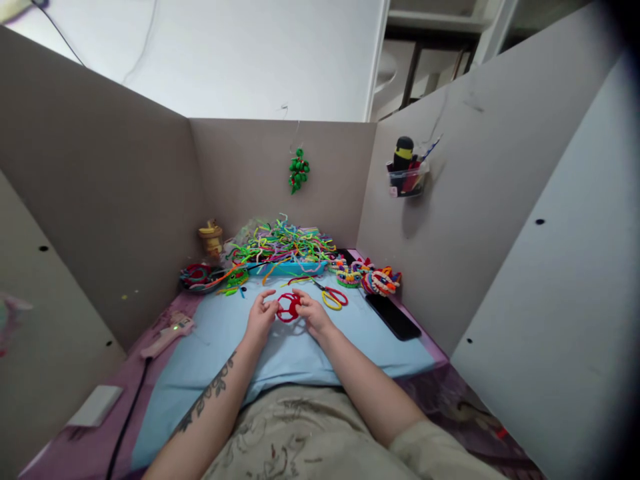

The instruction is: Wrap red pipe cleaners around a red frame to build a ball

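Note:
Both hands meet over a light blue cushion (225, 347) in front of me. Between them is a small red pipe-cleaner ring with spokes (289, 307). My left hand (261, 317) pinches its left side with fingers closed. My right hand (312, 314) grips its right side, fingers curled round it. Just beyond the right hand lie scissors (331, 296) with red and yellow handles.
A heap of coloured pipe cleaners (280, 245) fills a blue tray at the back. Finished pipe-cleaner pieces (381, 281) sit right, a black phone (393, 316) beside them. A pink glue gun (167, 335) lies left. Grey partition walls (100, 200) enclose the desk.

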Available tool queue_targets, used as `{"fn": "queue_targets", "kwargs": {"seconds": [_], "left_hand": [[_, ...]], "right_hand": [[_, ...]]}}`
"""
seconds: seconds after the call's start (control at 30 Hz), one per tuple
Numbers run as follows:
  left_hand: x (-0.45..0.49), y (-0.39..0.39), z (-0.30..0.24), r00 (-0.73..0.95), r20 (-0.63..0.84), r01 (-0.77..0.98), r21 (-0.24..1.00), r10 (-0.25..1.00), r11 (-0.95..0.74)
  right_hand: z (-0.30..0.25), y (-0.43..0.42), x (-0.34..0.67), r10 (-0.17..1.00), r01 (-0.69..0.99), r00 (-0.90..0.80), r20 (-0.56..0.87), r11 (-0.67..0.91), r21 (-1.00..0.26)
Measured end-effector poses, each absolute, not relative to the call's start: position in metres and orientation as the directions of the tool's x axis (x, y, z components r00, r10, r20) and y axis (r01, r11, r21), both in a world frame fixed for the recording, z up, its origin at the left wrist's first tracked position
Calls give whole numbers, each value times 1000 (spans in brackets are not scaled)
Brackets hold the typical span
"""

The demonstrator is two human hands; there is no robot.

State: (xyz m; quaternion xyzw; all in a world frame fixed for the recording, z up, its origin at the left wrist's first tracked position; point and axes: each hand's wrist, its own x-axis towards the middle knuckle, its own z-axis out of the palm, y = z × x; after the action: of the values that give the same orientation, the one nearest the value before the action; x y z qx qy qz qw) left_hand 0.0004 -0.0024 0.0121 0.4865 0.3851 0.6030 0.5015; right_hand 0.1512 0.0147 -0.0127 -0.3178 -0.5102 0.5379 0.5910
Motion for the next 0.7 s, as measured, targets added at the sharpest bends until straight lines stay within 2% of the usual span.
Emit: {"fn": "queue_targets", "kwargs": {"seconds": [0.17,0.53,0.7], "left_hand": [[-1,-2,12,-21,183,-262,948,983,-182],[-3,-2,13,-21,106,-347,932,994,-107],[-7,-7,19,-10,88,-396,914,996,-85]], "right_hand": [[-12,15,151,958,-293,-102,267,227,-929],[-1,-4,148,918,20,-146,367,374,-927],[5,-11,147,901,42,-214,377,394,-918]]}}
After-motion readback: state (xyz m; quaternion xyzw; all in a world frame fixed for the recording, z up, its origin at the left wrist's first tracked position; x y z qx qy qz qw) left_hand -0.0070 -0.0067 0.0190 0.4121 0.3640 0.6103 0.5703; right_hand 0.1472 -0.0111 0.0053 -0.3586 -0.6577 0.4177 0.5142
